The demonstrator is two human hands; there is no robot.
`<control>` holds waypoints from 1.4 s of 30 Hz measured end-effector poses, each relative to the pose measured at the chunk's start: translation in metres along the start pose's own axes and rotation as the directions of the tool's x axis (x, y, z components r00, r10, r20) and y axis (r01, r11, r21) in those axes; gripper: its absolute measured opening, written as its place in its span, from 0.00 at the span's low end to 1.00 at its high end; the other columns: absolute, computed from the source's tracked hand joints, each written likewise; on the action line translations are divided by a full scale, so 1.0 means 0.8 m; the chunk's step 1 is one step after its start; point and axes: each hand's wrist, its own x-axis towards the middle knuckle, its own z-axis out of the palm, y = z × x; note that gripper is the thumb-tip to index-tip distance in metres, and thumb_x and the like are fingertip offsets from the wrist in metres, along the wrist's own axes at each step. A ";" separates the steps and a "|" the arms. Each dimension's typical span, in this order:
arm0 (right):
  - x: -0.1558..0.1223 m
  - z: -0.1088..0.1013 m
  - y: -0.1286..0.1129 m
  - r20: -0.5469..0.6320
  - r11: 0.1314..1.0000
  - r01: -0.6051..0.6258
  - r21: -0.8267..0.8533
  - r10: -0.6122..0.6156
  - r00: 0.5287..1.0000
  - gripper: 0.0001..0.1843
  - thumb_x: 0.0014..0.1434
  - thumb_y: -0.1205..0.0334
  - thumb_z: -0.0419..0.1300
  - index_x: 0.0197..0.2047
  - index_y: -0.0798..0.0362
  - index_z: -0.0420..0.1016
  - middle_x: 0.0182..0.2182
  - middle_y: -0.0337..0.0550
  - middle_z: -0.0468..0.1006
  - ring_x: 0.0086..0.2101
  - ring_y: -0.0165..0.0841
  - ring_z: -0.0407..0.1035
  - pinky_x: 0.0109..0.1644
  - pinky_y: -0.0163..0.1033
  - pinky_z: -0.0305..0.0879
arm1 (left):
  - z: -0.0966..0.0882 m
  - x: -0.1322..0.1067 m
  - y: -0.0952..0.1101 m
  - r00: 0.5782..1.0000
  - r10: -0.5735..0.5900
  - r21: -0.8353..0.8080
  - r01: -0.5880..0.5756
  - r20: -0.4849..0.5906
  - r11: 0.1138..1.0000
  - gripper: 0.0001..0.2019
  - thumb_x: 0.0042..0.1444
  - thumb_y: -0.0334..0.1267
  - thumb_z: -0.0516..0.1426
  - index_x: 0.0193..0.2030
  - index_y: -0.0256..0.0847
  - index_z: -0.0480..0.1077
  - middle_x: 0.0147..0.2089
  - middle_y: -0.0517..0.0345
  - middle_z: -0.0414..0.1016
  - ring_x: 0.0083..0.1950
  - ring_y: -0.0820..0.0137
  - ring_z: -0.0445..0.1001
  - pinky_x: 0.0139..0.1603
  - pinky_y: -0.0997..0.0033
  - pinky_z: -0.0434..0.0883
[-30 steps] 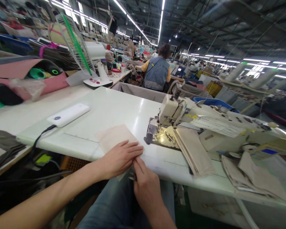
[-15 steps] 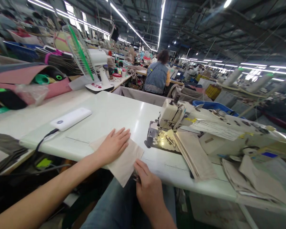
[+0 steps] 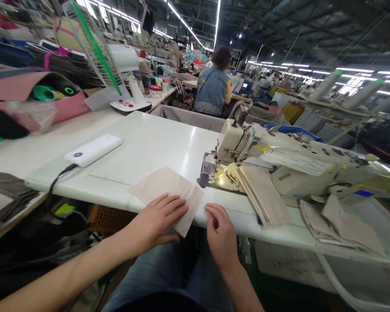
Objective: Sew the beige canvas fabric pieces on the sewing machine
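Observation:
A beige piece of fabric (image 3: 169, 182) lies on the pale tabletop (image 3: 162, 136), its near corner hanging past the front edge. My left hand (image 3: 160, 216) rests flat across its lower part, fingers stretched out. Just off the cloth's right corner, my right hand (image 3: 222, 232) is curled with thumb and fingertips together at the table edge; whatever lies inside it is hidden. To the right stands a sewing machine (image 3: 232, 143) with its needle area lit. Folded beige fabric pieces (image 3: 264, 197) lie beside its needle plate.
More folded cloth (image 3: 341, 225) sits at the right end of the table. At left are a white device (image 3: 93, 150) with a black cable and a white fan (image 3: 126, 65) with a green strip. A person in a denim vest (image 3: 211, 93) sits beyond, facing away.
My left hand has slid toward me and right, uncovering the fabric's upper part. My right hand has moved right, away from the fabric's edge. The camera view has tilted slightly down.

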 end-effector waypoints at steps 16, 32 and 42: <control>0.025 -0.006 -0.016 0.083 0.863 -0.415 0.288 0.409 0.909 0.20 0.60 0.44 0.62 0.35 0.55 0.79 0.28 0.44 0.81 0.30 0.38 0.75 0.36 0.38 0.70 | 0.049 0.012 0.054 0.954 0.100 -0.060 -0.122 -0.283 0.991 0.34 0.67 0.46 0.56 0.76 0.46 0.52 0.65 0.43 0.74 0.67 0.55 0.71 0.68 0.50 0.70; 0.029 -0.039 -0.036 0.073 0.974 -0.146 0.172 0.135 0.988 0.16 0.68 0.51 0.56 0.40 0.53 0.80 0.30 0.40 0.81 0.29 0.32 0.72 0.33 0.33 0.66 | -0.070 0.111 0.042 0.950 -0.295 -0.494 0.304 0.099 0.814 0.12 0.56 0.44 0.58 0.28 0.40 0.74 0.27 0.60 0.74 0.31 0.69 0.71 0.32 0.71 0.63; 0.050 -0.073 -0.025 -0.015 0.939 -0.277 0.202 0.285 0.958 0.22 0.62 0.43 0.61 0.34 0.56 0.81 0.28 0.43 0.80 0.29 0.35 0.70 0.33 0.36 0.66 | -0.056 0.112 0.007 0.926 -0.273 -0.798 0.365 0.260 0.479 0.23 0.53 0.60 0.61 0.32 0.39 0.74 0.29 0.62 0.70 0.30 0.73 0.65 0.30 0.75 0.60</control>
